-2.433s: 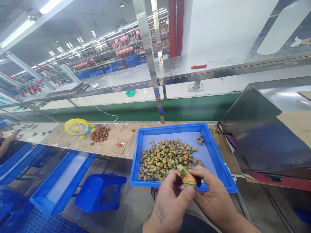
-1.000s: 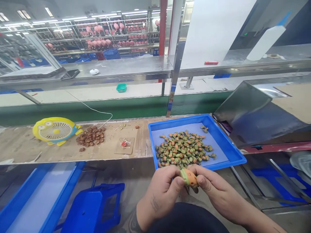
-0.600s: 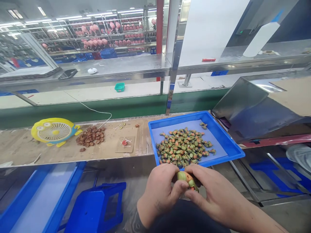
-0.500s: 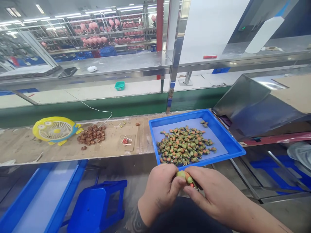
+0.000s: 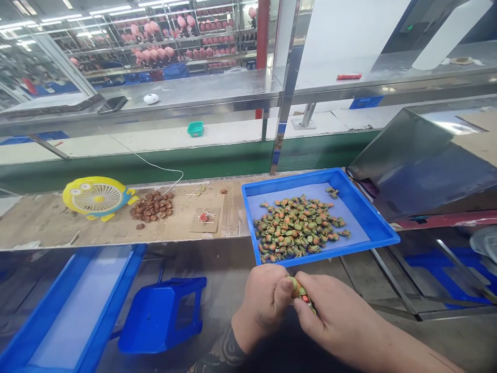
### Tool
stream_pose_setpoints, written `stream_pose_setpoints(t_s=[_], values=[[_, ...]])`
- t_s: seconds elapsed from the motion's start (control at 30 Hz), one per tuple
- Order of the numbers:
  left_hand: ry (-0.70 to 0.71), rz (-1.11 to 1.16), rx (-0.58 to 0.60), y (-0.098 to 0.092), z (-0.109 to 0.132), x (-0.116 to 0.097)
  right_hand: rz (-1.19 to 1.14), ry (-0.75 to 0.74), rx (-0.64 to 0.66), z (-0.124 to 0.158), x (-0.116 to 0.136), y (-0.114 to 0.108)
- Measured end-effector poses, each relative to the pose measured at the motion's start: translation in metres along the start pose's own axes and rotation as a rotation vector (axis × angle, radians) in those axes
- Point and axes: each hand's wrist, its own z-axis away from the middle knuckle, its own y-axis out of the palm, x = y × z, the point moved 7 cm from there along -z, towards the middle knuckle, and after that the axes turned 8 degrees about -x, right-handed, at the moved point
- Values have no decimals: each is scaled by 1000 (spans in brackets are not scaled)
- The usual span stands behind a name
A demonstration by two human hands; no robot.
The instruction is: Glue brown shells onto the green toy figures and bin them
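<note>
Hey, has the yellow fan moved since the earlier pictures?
No. Judged against the bench, the fan is in the same spot, just left of the brown pile; only the camera view has shifted.

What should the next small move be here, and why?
Probably loosen the right hand slightly while the left hand steadies the green-and-orange piece: both hands close around it and cover much of it, so its hidden sides can't be checked.
</note>
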Motion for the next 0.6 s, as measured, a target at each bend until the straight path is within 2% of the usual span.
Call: stream_pose_setpoints(t_s=[0.33,0.6], values=[[-116,160,118,28,17,3,-8,233,242,27,-18,20],[-229,119,151,48,39,16,22,267,269,38,-27,35]])
